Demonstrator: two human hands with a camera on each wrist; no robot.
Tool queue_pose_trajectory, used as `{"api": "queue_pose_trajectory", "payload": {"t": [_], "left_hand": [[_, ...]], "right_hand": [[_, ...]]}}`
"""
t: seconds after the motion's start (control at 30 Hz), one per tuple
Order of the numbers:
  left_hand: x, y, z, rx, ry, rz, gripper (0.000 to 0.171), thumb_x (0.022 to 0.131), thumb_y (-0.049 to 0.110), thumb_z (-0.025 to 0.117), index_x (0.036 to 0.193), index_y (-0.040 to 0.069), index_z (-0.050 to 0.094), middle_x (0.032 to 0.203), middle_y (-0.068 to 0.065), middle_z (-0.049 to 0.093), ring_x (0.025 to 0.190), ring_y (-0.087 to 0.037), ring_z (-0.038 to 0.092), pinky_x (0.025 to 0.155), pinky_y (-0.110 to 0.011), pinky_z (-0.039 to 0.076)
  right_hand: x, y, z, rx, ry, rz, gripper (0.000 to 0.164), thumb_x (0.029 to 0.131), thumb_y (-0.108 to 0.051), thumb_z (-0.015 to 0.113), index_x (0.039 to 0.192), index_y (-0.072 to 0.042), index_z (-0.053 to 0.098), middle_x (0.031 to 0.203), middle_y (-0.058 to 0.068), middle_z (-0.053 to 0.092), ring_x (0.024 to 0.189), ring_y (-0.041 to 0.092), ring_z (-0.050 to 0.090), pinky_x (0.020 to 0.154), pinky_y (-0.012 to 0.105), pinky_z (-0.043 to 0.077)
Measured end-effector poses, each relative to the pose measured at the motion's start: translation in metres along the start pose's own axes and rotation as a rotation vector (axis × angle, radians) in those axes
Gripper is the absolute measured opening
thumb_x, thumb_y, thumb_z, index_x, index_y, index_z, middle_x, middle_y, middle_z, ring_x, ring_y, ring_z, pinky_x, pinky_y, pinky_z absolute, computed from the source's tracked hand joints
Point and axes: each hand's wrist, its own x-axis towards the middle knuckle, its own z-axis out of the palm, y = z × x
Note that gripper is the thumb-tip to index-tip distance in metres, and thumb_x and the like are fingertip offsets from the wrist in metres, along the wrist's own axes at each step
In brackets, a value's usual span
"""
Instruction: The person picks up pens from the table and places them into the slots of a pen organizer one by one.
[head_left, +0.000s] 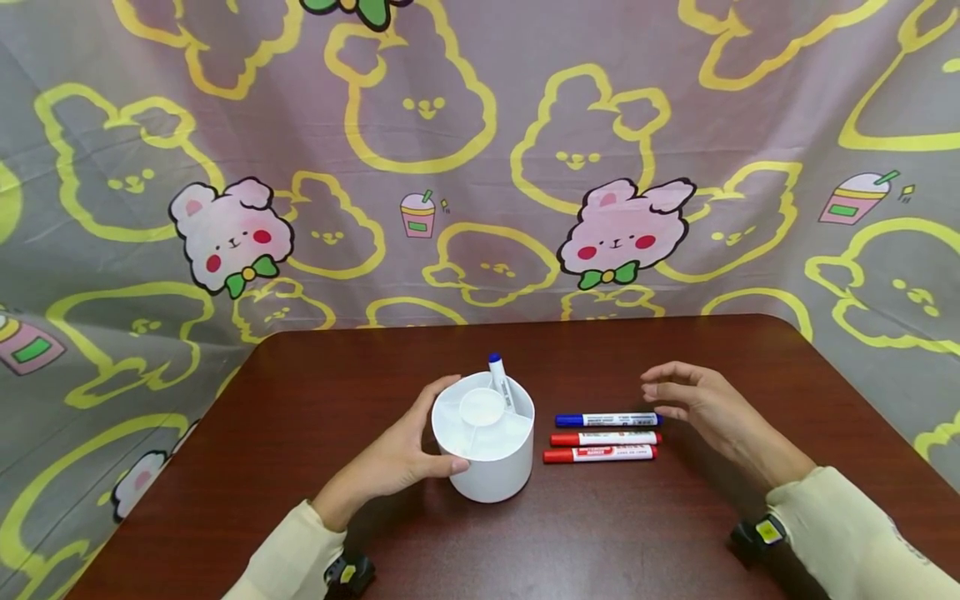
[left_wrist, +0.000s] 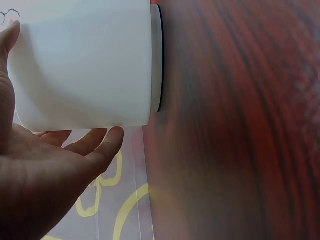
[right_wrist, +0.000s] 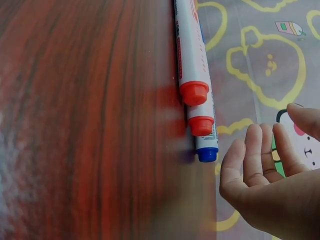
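"Why grip that round white plastic organizer (head_left: 495, 473)?"
"Steadying it, I'd guess from my end: left fingers (left_wrist: 104, 152) wrap its side. Right fingers (right_wrist: 254, 150), loosely parted, empty, hover near three red- or blue-capped white markers (head_left: 606, 438)."

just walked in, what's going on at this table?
A person's left hand holds a white pen holder upright on the table. One blue-ended marker stands in it. To its right lie one blue marker and two red markers. The right hand is near their ends, holding nothing.
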Motion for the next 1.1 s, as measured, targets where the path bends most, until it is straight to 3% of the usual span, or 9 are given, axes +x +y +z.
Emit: {"api": "queue_pose_trajectory", "payload": {"t": [0.2,0.47,0.77,0.97,1.1], "left_hand": [[-0.001,-0.002,0.000,-0.035,-0.009,0.024,0.103,0.081,0.025,0.091,0.160,0.019,0.026,0.157,-0.009,0.047,0.142,-0.031,0.046,0.120,-0.059,0.029],[-0.001,-0.002,0.001,-0.147,-0.044,0.067,0.097,0.084,0.012,0.088,0.157,0.013,0.023,0.155,-0.016,0.047,0.134,-0.033,0.053,0.106,-0.036,0.051],[-0.003,-0.002,0.001,-0.100,-0.041,-0.007,0.106,0.085,0.021,0.088,0.165,0.021,0.018,0.160,-0.019,0.038,0.127,-0.038,0.062,0.105,-0.046,0.050],[-0.004,-0.003,0.001,-0.049,-0.014,0.001,0.106,0.084,0.023,0.089,0.166,0.024,0.021,0.163,-0.015,0.033,0.134,-0.034,0.056,0.110,-0.049,0.045],[-0.005,-0.003,0.000,-0.022,0.001,0.020,0.102,0.084,0.023,0.089,0.164,0.024,0.026,0.159,-0.013,0.035,0.133,-0.032,0.051,0.108,-0.047,0.047]], "right_hand": [[0.002,0.003,-0.002,0.001,-0.015,0.003,0.013,0.104,-0.015,0.066,0.113,-0.014,0.073,0.109,-0.008,0.075,0.102,0.009,0.073,0.089,0.023,0.059],[0.007,0.009,-0.006,-0.067,-0.058,0.047,0.027,0.103,-0.015,0.065,0.126,-0.001,0.067,0.115,-0.007,0.075,0.106,0.006,0.072,0.090,0.020,0.058],[0.007,0.012,-0.003,-0.143,-0.065,0.058,0.033,0.102,-0.014,0.066,0.130,0.004,0.063,0.119,0.001,0.075,0.106,0.007,0.069,0.089,0.021,0.055],[0.007,0.013,0.000,-0.243,-0.052,0.049,0.036,0.101,-0.015,0.068,0.130,0.006,0.063,0.121,0.006,0.075,0.102,0.009,0.066,0.085,0.029,0.053],[0.007,0.012,0.003,-0.267,-0.046,0.030,0.035,0.099,-0.013,0.069,0.127,0.008,0.064,0.118,0.008,0.076,0.098,0.008,0.066,0.084,0.028,0.054]]}}
